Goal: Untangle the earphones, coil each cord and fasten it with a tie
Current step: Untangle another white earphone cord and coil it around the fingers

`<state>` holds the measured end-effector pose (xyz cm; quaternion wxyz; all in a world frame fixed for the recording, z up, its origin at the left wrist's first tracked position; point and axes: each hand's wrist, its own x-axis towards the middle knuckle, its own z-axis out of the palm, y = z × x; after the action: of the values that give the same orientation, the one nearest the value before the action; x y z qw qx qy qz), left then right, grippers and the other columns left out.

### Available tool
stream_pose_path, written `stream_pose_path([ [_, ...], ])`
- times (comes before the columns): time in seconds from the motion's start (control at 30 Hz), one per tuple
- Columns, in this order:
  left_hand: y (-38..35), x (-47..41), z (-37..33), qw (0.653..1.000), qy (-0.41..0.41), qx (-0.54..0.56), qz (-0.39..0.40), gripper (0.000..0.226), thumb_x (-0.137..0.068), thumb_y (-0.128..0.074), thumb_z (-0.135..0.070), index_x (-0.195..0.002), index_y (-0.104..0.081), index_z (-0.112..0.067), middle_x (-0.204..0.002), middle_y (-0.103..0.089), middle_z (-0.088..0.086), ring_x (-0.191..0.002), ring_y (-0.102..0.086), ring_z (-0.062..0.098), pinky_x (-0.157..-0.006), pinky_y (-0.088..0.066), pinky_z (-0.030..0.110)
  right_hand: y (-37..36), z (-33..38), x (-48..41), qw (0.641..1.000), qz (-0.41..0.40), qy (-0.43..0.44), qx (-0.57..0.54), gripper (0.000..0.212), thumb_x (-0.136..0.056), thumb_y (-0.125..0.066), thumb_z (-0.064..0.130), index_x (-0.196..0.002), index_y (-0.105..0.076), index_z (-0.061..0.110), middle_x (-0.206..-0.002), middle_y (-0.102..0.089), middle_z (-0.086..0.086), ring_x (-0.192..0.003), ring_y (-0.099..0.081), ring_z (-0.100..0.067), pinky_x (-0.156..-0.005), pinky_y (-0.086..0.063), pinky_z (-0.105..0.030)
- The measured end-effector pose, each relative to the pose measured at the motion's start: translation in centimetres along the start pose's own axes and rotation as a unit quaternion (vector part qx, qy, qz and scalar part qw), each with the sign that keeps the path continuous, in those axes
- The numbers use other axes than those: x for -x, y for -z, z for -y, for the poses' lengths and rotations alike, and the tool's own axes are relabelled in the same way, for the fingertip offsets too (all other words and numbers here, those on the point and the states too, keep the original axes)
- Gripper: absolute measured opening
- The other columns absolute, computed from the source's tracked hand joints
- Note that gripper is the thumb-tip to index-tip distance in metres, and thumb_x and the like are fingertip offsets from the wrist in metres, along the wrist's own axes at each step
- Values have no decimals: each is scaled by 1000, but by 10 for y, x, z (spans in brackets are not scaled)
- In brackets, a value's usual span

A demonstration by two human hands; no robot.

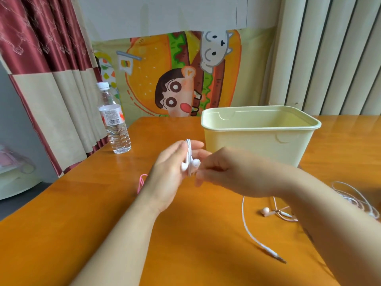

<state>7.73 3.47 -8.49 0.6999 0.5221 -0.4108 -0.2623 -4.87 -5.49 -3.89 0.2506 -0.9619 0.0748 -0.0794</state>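
White earphones are coiled in loops around the fingers of my left hand, which is held above the middle of the table. My right hand pinches the coil at the earbuds from the right. A second, pink earphone set lies loose on the table at the right, its cord trailing to a plug near the front and partly hidden under my right forearm. A pink tie lies on the table just left of my left hand.
A pale green plastic bin stands behind my hands on the orange wooden table. A water bottle stands near the table's left edge. Curtains and a cartoon cloth hang behind.
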Motion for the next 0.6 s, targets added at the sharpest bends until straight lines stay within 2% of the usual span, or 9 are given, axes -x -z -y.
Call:
stream_pose_path([
  [0.07,-4,4,2,995,6,-80,51,41,-101,-31,-24,-84,-68,-23,-65,-65,-9,-71,-63,7,-81,-52,36,9,-1,2,998,-56,12,-13,28,-97,-51,25,-82,-69,9,-55,-53,4,-50,-40,-5,-50,-34,-24],
  [0.1,-5,6,3,992,20,-103,69,40,-101,-32,-25,-84,-68,-21,-65,-65,-8,-77,-65,9,-90,-51,41,14,-1,2,995,-92,13,-21,29,-97,-51,24,-80,-68,8,-51,-52,7,-49,-41,-5,-48,-33,-20],
  [0.17,-9,9,1,990,45,-108,83,38,-101,-33,-28,-86,-66,-15,-70,-67,-2,-83,-67,19,-96,-46,47,22,-6,3,987,-157,9,-38,29,-97,-50,26,-79,-68,12,-44,-46,15,-45,-41,-2,-47,-33,-14],
  [0.23,-10,11,-4,992,62,-71,89,36,-98,-35,-30,-85,-63,-13,-69,-66,2,-77,-65,19,-88,-49,44,22,-12,2,979,-198,-1,-55,27,-97,-49,28,-81,-68,16,-42,-44,18,-44,-41,-1,-47,-33,-12],
  [0.3,-11,13,-9,989,87,24,118,33,-92,-38,-32,-81,-61,-11,-62,-60,3,-66,-61,16,-75,-54,35,15,-20,-2,973,-216,-8,-77,26,-97,-50,28,-76,-64,22,-45,-44,12,-45,-40,-1,-47,-32,-13],
  [0.4,-13,14,-17,962,110,213,132,37,-89,-40,-29,-71,-66,-12,-57,-53,2,-57,-58,13,-69,-58,36,-3,-26,-10,977,-193,-20,-91,35,-97,-49,26,-62,-52,26,-53,-42,9,-47,-36,-4,-48,-30,-17],
  [0.5,-9,7,-17,933,85,345,51,35,-91,-40,-27,-72,-66,-11,-60,-55,0,-58,-61,12,-72,-59,38,-19,-24,-14,990,-117,-31,-74,38,-98,-47,21,-61,-49,22,-45,-39,10,-43,-36,-6,-46,-31,-16],
  [0.53,-6,4,-17,932,72,355,14,33,-93,-40,-26,-77,-65,-11,-62,-57,0,-61,-64,12,-74,-59,39,-23,-21,-15,994,-84,-35,-58,35,-99,-45,22,-65,-54,22,-46,-41,10,-43,-38,-5,-46,-31,-16],
  [0.6,-1,0,-14,942,45,332,-34,30,-98,-37,-25,-88,-62,-11,-67,-64,0,-69,-68,14,-79,-57,40,-26,-16,-14,998,-24,-46,-21,28,-100,-43,24,-89,-68,21,-58,-47,10,-51,-45,-3,-49,-35,-17],
])
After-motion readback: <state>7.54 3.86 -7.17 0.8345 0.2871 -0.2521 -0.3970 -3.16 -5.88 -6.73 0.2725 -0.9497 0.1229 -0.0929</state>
